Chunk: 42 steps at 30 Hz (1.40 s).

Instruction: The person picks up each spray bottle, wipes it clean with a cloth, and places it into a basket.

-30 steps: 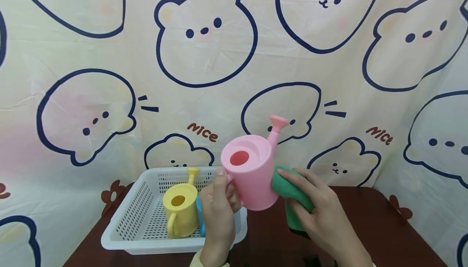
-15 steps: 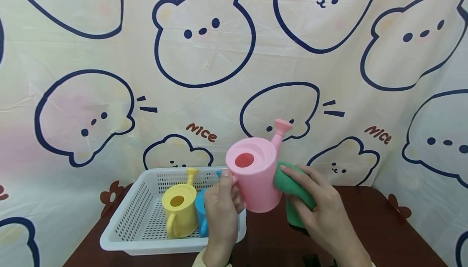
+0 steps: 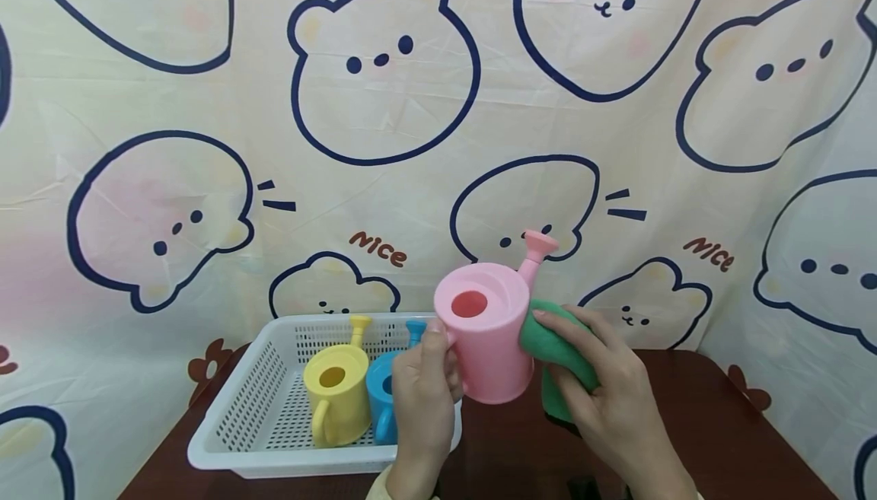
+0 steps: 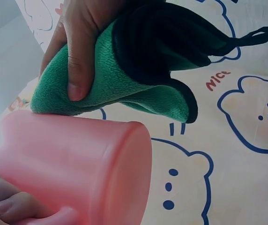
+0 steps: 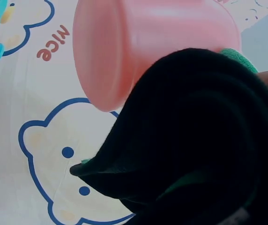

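A pink toy watering can (image 3: 495,351) is held up above the table, its spout pointing up and to the right. My left hand (image 3: 426,393) grips its handle, fingers curled round it in the left wrist view. My right hand (image 3: 613,393) pinches a folded green cloth (image 3: 558,344) against the can's right side, just below the spout. Dark edging and a hanging loop show on the cloth (image 4: 138,70) in the left wrist view. Dark folds of the cloth (image 5: 195,131) fill much of the right wrist view, hiding most of that hand.
A white perforated basket (image 3: 236,439) stands on the dark brown table (image 3: 712,416) at left. Inside it are a yellow watering can (image 3: 349,401) and a blue watering can (image 3: 380,378), the latter partly behind my left hand. A cartoon-printed curtain (image 3: 384,203) hangs behind.
The pink watering can and both hands have shifted slightly right and down, the cloth staying against the can's side. More of the blue watering can shows now.
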Available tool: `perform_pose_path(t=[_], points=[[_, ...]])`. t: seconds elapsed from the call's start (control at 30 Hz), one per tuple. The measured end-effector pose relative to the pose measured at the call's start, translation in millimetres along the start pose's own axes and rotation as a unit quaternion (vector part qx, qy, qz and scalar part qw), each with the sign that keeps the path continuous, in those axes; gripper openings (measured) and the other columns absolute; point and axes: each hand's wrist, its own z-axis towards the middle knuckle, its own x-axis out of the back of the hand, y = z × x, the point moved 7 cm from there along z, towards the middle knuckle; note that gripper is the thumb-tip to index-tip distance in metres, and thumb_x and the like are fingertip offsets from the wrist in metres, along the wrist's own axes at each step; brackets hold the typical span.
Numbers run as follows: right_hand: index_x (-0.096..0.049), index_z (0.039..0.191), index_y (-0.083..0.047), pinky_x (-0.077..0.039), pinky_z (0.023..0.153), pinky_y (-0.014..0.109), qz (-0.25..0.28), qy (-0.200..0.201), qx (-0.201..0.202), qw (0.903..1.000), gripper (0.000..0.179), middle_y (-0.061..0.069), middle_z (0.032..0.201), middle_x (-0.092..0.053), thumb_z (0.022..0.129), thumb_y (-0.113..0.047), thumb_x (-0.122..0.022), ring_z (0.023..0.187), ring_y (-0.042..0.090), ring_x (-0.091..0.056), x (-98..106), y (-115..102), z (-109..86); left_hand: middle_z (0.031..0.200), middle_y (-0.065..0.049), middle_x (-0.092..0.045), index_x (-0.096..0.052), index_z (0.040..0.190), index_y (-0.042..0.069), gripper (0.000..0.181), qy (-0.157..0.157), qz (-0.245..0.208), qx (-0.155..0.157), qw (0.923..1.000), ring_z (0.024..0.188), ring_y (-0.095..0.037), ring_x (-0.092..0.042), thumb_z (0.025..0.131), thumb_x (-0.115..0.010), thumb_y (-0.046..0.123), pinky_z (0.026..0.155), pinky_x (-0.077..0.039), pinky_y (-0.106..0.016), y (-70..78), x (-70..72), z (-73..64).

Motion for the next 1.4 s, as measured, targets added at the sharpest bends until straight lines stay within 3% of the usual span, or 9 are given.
perform_pose_path(t=[0.2,0.53,0.83,1.13,1.4], points=[[-0.068,0.135,-0.024,-0.044,0.097,0.004,0.017,0.008,0.001,0.9998,0.067,0.001,0.135,-0.066,0.080,0.014,-0.080,0.113,0.001,-0.057,2,-1,0.1,0.052,-0.015,-0.037,-0.037,0.062,-0.006,0.060,-0.004,0.004,-0.001,1.0000,0.044,-0.010,-0.036,0.113,-0.046,0.026,0.043,-0.030,-0.019,-1.9,-1.8,-1.4],[-0.073,0.131,-0.023,-0.044,0.094,0.003,0.020,0.026,0.020,0.9993,0.066,0.004,0.132,-0.066,0.079,0.016,-0.080,0.112,-0.002,-0.055,3,-4,-0.5,0.052,-0.016,-0.039,-0.039,0.062,-0.006,0.060,0.002,0.010,-0.009,0.9999,0.043,-0.010,-0.037,0.112,-0.047,0.025,0.043,-0.030,-0.018,-1.3,-2.7,-2.0],[-0.075,0.128,-0.028,-0.054,0.092,0.016,-0.002,0.009,0.016,0.9998,0.065,0.002,0.133,-0.066,0.079,0.013,-0.082,0.114,0.001,-0.056,0,-6,-1.4,0.051,-0.016,-0.035,-0.037,0.061,-0.005,0.060,0.012,-0.001,-0.028,0.9995,0.041,-0.012,-0.035,0.113,-0.045,0.023,0.041,-0.027,-0.019,1.0,-1.3,-1.9],[-0.075,0.129,-0.029,-0.051,0.097,0.013,0.010,-0.011,0.029,0.9995,0.067,0.000,0.134,-0.065,0.078,0.014,-0.082,0.111,0.008,-0.061,-7,-8,-1.4,0.050,-0.015,-0.033,-0.035,0.059,-0.006,0.064,0.038,-0.008,-0.031,0.9987,0.039,-0.012,-0.031,0.114,-0.043,0.027,0.040,-0.025,-0.020,4.7,4.8,-2.2],[-0.073,0.130,-0.034,-0.063,0.088,0.036,-0.021,-0.040,0.023,0.9987,0.069,-0.003,0.131,-0.065,0.079,0.011,-0.083,0.105,0.013,-0.065,-14,-6,-1.9,0.051,-0.012,-0.030,-0.032,0.060,-0.002,0.061,0.052,-0.048,-0.063,0.9955,0.040,-0.014,-0.027,0.114,-0.042,0.025,0.038,-0.022,-0.023,9.2,10.9,-0.3]])
